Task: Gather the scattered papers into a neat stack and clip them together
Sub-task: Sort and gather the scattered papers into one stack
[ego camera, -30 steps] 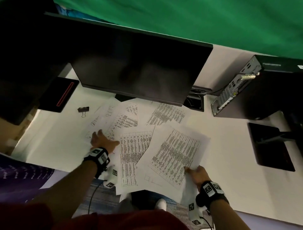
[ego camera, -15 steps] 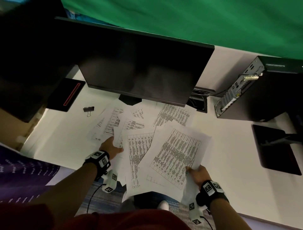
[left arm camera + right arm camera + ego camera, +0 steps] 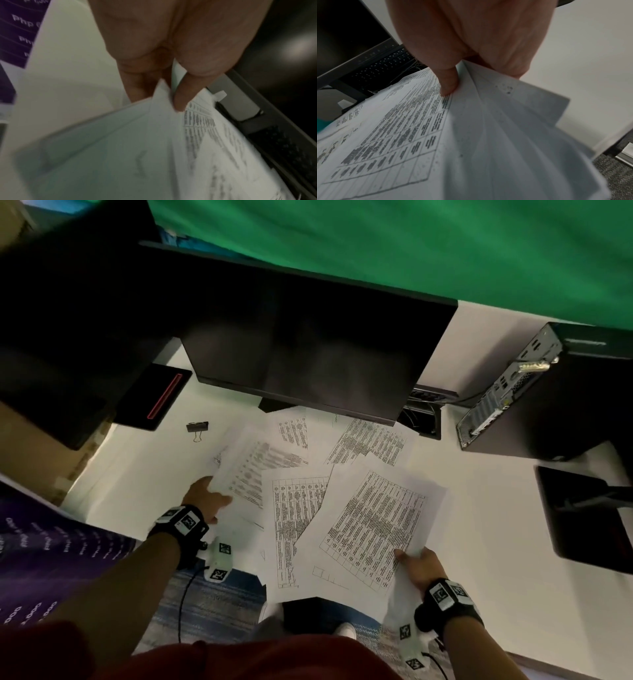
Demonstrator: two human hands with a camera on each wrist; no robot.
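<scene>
Several printed sheets lie fanned over the white desk [image 3: 144,477] in front of the monitor. My left hand [image 3: 209,496] pinches the near corner of the left sheets [image 3: 253,470], thumb on top; the left wrist view shows the thumb [image 3: 181,94] pressed on blurred paper [image 3: 154,135]. My right hand [image 3: 416,565] pinches the near right corner of the large top sheet [image 3: 373,518], with the thumb [image 3: 448,82] on the printed table [image 3: 399,129] and fingers under several sheets. More papers [image 3: 370,443] lie flat at the back. A black binder clip [image 3: 197,426] sits alone at the desk's left.
A dark monitor [image 3: 308,350] stands right behind the papers. A black device with a red stripe [image 3: 154,395] is at the back left, a computer tower [image 3: 534,392] at the right and a black stand base [image 3: 589,515] at the right edge. The papers overhang the desk's near edge.
My left hand has gone from pressing flat on the left sheets to pinching and lifting their corner, drawing them toward the middle. The right hand keeps its hold on the top sheet.
</scene>
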